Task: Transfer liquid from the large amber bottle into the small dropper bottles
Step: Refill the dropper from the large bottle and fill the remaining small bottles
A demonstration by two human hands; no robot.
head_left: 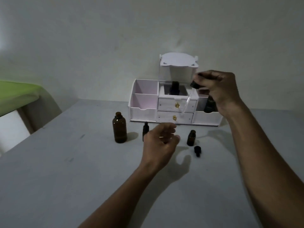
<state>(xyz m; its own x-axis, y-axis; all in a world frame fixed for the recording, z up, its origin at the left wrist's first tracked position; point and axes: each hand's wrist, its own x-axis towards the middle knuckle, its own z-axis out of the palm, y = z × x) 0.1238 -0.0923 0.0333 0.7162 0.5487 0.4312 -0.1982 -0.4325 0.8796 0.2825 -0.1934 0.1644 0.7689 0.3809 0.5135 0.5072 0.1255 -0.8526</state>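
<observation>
Two small dropper bottles: both amber glass, standing upright on the grey table [65, 162] in front of the white organiser [142, 113].
First small bottle [145, 129]: before the organiser's left half, dark and narrow at the top, its lower right side hidden behind my left hand.
Second small bottle [191, 138]: before the organiser's right half, neck bare and open.
Loose black cap [197, 150]: lying on its side just on my side of the second small bottle, farther from the organiser.
Large amber bottle [119, 128]: upright and uncapped, out past the organiser's left front corner, brown glass too dim for me to judge any level.
Right hand [218, 91]: raised before the organiser's right compartments, fingertips pinched on the black top of a dropper [187, 102].
Dropper: its clear glass tube slants down and left across the organiser's two drawer fronts, the tip in the air above the table.
Left hand [160, 142]: in front of the organiser's drawers, between the two small bottles, fingers loosely curled and blurred; I see nothing in it.
Organiser contents: a dark bottle in the centre compartment [175, 88], another in the right one [209, 104].
Labels: too dim and small for me to read any.
</observation>
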